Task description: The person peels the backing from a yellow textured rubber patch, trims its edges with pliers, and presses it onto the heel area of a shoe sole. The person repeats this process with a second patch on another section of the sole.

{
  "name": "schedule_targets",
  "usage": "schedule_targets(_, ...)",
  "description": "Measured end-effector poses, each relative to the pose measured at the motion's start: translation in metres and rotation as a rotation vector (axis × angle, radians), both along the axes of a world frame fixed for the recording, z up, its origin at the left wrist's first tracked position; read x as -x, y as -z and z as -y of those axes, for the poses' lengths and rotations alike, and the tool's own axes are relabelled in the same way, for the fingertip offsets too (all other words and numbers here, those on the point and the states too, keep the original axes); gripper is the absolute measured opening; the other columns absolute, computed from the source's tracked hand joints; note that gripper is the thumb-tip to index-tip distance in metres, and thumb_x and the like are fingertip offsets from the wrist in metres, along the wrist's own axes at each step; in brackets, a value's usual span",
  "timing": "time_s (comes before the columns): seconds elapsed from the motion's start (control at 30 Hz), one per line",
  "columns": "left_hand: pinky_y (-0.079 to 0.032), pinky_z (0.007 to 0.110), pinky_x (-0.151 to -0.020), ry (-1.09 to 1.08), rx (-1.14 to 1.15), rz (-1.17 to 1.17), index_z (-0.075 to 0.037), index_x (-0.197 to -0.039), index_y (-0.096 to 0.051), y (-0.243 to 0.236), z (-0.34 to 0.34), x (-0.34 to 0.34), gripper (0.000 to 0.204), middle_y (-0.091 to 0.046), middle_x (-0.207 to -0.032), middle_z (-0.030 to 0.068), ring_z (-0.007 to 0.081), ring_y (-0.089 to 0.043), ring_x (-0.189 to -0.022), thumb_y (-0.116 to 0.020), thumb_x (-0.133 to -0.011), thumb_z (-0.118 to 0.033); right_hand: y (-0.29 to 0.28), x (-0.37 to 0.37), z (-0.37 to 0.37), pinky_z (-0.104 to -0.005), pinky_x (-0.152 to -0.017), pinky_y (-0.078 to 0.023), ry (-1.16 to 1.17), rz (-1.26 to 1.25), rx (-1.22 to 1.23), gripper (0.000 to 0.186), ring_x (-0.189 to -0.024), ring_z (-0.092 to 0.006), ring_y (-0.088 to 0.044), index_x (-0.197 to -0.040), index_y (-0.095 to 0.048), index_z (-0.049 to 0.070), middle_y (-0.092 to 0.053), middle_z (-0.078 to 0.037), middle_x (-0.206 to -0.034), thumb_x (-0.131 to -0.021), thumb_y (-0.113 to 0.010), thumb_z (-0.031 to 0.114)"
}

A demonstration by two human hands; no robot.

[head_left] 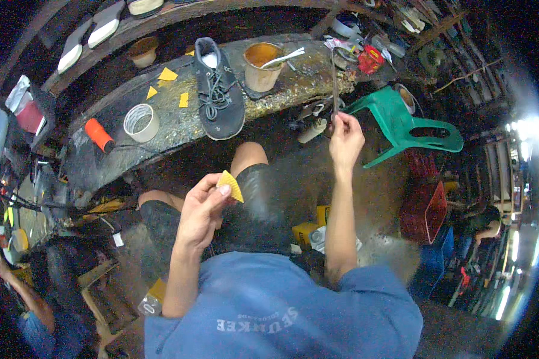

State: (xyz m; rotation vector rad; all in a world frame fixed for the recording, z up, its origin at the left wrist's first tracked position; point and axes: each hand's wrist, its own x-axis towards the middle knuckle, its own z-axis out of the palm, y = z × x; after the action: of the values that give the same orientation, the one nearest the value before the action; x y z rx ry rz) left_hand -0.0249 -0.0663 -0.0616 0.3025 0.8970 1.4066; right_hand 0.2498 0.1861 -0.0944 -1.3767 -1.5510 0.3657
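Note:
My left hand (202, 212) pinches a yellow wedge-shaped piece with a ridged surface (232, 186) above my knee. My right hand (345, 140) grips a long thin dark tool (335, 81), held upright near the bench's front edge. On the worn, stained bench (99, 161) stands a dark sneaker (221, 107) with green-grey laces, toe toward me. A tub with brown contents (259, 75) and a white stick sits right of it. To its left are yellow scraps (167, 75), a white roll or container (141, 125) and an orange cylinder (96, 131).
White soles (105, 30) line a shelf above. A green plastic chair (395, 137), a red crate (422, 218) and yellow boxes (305, 233) stand to the right and below. Small cans and packets (371, 60) crowd the bench's right end. Other people (48, 326) (488, 224) are at both sides.

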Motion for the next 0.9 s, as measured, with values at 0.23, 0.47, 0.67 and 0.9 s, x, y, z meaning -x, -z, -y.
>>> schedule_targets(0.23,-0.024,0.055,-0.125,-0.042,-0.677,0.152,-0.012,-0.108,-0.067,-0.024,-0.075,-0.031,0.023,-0.032,-0.165,0.0225,0.0394,-0.033,-0.152,-0.075,-0.093,-0.027,-0.059,0.022,0.098,-0.0248,-0.075,-0.051,-0.527,-0.318,0.121,0.012,-0.084,-0.0119,-0.064,-0.108,-0.068,-0.003,-0.064,-0.005,-0.097,-0.098,-0.063,-0.003)
schedule_targets(0.47,-0.043,0.049,-0.111,-0.274,-0.642,0.248,-0.012,-0.123,-0.06,-0.025,-0.098,-0.029,0.027,-0.05,-0.15,0.0126,0.0294,-0.049,-0.135,-0.069,-0.098,-0.019,-0.072,0.085,0.146,-0.0325,-0.077,-0.055,-0.628,0.044,-0.012,0.017,-0.089,-0.0198,-0.071,-0.105,-0.071,0.0,-0.071,-0.011,-0.099,-0.089,-0.072,-0.001)
schedule_targets(0.67,-0.048,0.041,-0.098,-0.343,-0.559,0.152,-0.007,-0.121,-0.059,-0.015,-0.078,-0.021,0.026,-0.056,-0.128,0.0076,0.0207,-0.055,-0.115,-0.068,-0.098,-0.016,-0.079,0.093,0.151,-0.0351,-0.075,-0.058,-0.515,-0.094,0.092,0.023,-0.084,-0.0266,-0.072,-0.111,-0.071,0.003,-0.072,-0.013,-0.097,-0.089,-0.076,0.01)
schedule_targets(0.9,-0.045,0.038,-0.101,-0.233,-0.629,0.061,-0.005,-0.115,-0.059,-0.013,-0.068,-0.018,0.027,-0.051,-0.119,0.0058,0.0193,-0.051,-0.111,-0.072,-0.094,-0.015,-0.068,0.106,0.146,-0.0284,-0.078,-0.053,-0.637,-0.16,0.158,0.006,-0.082,-0.0163,-0.067,-0.094,-0.074,-0.001,-0.069,-0.008,-0.086,-0.088,-0.075,0.002)
